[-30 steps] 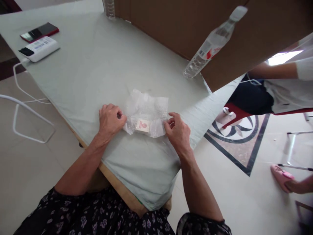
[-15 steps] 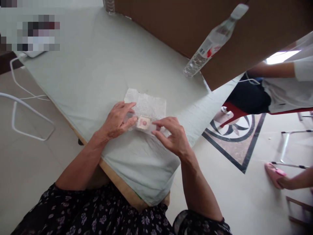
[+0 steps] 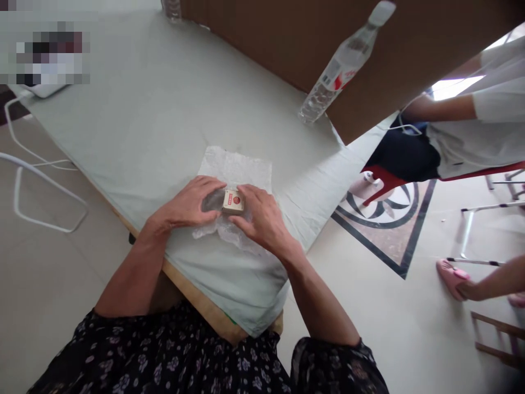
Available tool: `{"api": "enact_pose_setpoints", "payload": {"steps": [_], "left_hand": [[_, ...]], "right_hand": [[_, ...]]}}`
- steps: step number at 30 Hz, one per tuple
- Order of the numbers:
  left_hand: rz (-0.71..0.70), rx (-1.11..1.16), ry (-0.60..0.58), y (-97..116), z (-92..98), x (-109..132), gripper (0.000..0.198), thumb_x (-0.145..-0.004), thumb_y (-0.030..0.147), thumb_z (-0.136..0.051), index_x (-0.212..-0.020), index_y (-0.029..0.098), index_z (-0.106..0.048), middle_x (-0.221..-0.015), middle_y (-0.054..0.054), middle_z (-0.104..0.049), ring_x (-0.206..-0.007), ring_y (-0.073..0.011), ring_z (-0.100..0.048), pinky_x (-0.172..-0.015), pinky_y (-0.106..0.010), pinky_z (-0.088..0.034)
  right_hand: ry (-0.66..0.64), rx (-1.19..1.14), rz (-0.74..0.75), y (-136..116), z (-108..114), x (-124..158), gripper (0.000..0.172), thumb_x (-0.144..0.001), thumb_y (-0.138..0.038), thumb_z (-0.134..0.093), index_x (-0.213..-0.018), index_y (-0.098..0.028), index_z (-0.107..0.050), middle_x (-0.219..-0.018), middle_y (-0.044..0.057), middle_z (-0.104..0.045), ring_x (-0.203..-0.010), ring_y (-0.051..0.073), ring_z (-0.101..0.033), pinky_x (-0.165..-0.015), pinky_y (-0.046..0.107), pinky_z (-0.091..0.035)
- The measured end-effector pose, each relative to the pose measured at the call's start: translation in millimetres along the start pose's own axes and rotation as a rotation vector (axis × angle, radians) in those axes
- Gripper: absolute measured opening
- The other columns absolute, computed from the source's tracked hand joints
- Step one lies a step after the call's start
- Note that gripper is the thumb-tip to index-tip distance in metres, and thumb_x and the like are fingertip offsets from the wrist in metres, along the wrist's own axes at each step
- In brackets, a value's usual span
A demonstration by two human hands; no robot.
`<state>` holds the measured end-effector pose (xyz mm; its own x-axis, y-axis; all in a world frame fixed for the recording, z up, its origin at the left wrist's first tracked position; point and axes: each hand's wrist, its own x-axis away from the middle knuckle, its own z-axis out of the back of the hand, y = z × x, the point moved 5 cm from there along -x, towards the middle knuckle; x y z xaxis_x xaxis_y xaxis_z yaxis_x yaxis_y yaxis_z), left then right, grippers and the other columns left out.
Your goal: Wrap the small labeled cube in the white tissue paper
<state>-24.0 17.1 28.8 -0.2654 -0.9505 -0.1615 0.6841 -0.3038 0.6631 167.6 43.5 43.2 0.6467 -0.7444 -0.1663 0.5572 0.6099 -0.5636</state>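
A small cardboard box (image 3: 233, 201) with red print on its top is uncovered over an opened sheet of bubble wrap (image 3: 238, 167). My right hand (image 3: 262, 216) curls round the box's right end, fingers at its far edge and thumb at its near side. On the left, my left hand (image 3: 191, 202) has its thumb and fingers spread in a C, tips close by the box's left edge. Whether those tips touch it I cannot tell. The wrap extends behind the box and in crumpled folds in front of it.
A clear plastic bottle (image 3: 344, 65) with a red-and-white label stands by a large brown cardboard panel (image 3: 262, 44). White cables (image 3: 49, 227) hang at the left. A seated person in a white top (image 3: 479, 131) is at the right, beyond the cloth-covered table (image 3: 135, 104).
The box, hazy before, now shows clearly. My right hand has moved left onto its right end. The wrap's near part is spread out more in front. The whole view has shifted slightly.
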Motion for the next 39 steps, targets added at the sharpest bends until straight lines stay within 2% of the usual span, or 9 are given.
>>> {"api": "enact_pose_setpoints", "payload": {"steps": [3,8,13,18,23,26,34,37,39], "left_hand": [[0.038,-0.109,-0.071,-7.1,-8.8,1.3,0.070,-0.079,0.045,-0.074,-0.143,0.019,-0.060,-0.153,-0.016,-0.060,-0.149,-0.0389,-0.047,-0.124,-0.057,-0.037],[0.077,-0.204,-0.109,-10.8,-15.0,1.2,0.077,-0.082,0.047,-0.076,-0.151,0.019,-0.053,-0.161,-0.017,-0.052,-0.157,-0.0406,-0.037,-0.127,-0.057,-0.032],[0.090,-0.230,-0.118,-12.0,-16.8,0.7,0.084,-0.083,0.050,-0.076,-0.156,0.020,-0.047,-0.164,-0.017,-0.048,-0.159,-0.0408,-0.034,-0.128,-0.058,-0.028],[0.083,-0.252,-0.123,-14.1,-21.6,0.2,0.090,-0.082,0.056,-0.077,-0.158,0.019,-0.045,-0.166,-0.019,-0.045,-0.160,-0.0414,-0.031,-0.129,-0.058,-0.026],[0.081,-0.265,-0.109,-16.3,-21.8,-0.5,0.094,-0.081,0.060,-0.078,-0.158,0.015,-0.046,-0.167,-0.022,-0.043,-0.160,-0.0420,-0.031,-0.130,-0.059,-0.024],[0.084,-0.261,-0.090,-20.9,-16.5,0.6,0.096,-0.080,0.062,-0.080,-0.158,0.018,-0.046,-0.167,-0.020,-0.044,-0.160,-0.0415,-0.031,-0.130,-0.059,-0.023],[0.098,-0.261,-0.114,-30.2,-7.4,2.1,0.100,-0.075,0.064,-0.083,-0.158,0.022,-0.047,-0.169,-0.017,-0.042,-0.161,-0.0417,-0.029,-0.132,-0.060,-0.017],[0.115,-0.269,-0.090,-25.9,-4.7,5.6,0.093,-0.077,0.062,-0.082,-0.155,0.022,-0.050,-0.167,-0.018,-0.045,-0.160,-0.0426,-0.032,-0.131,-0.063,-0.019],[0.112,-0.279,-0.026,-18.4,0.3,10.5,0.083,-0.082,0.058,-0.079,-0.152,0.022,-0.054,-0.165,-0.018,-0.048,-0.158,-0.0429,-0.035,-0.130,-0.064,-0.022]], "right_hand": [[0.014,0.025,-0.029,8.4,-6.9,-6.7,0.044,-0.092,-0.034,-0.072,-0.133,-0.020,-0.066,-0.134,0.014,-0.073,-0.124,0.033,-0.066,-0.107,0.049,-0.048],[0.398,0.035,-0.247,70.6,34.3,18.3,0.044,-0.089,-0.037,-0.067,-0.130,-0.022,-0.064,-0.129,0.014,-0.073,-0.120,0.032,-0.066,-0.107,0.052,-0.048],[0.484,0.190,-0.408,120.6,52.2,41.8,0.056,-0.086,-0.042,-0.067,-0.138,-0.021,-0.060,-0.134,0.017,-0.070,-0.124,0.037,-0.062,-0.107,0.061,-0.046],[0.530,0.263,-0.206,69.3,39.2,41.3,0.048,-0.097,-0.041,-0.061,-0.143,-0.027,-0.058,-0.150,0.017,-0.061,-0.140,0.037,-0.056,-0.114,0.061,-0.042],[0.042,0.197,-0.011,19.8,-11.5,18.2,0.057,-0.098,-0.049,-0.063,-0.147,-0.022,-0.058,-0.159,0.018,-0.056,-0.145,0.037,-0.053,-0.117,0.057,-0.042],[-0.068,0.198,-0.017,18.3,-26.5,20.7,0.064,-0.098,-0.054,-0.063,-0.151,-0.020,-0.056,-0.164,0.018,-0.050,-0.152,0.037,-0.046,-0.123,0.058,-0.038],[-0.027,0.194,-0.068,26.1,-22.9,66.3,0.062,-0.096,-0.056,-0.066,-0.150,-0.026,-0.058,-0.164,0.015,-0.052,-0.153,0.037,-0.045,-0.124,0.060,-0.036],[0.059,0.131,-0.040,31.0,-12.2,79.0,0.045,-0.096,-0.051,-0.066,-0.132,-0.024,-0.069,-0.152,0.015,-0.063,-0.144,0.036,-0.055,-0.119,0.059,-0.042],[0.213,0.084,-0.061,42.3,6.2,82.1,0.029,-0.098,-0.044,-0.063,-0.116,-0.024,-0.074,-0.143,0.015,-0.069,-0.136,0.034,-0.062,-0.115,0.058,-0.046]]}}
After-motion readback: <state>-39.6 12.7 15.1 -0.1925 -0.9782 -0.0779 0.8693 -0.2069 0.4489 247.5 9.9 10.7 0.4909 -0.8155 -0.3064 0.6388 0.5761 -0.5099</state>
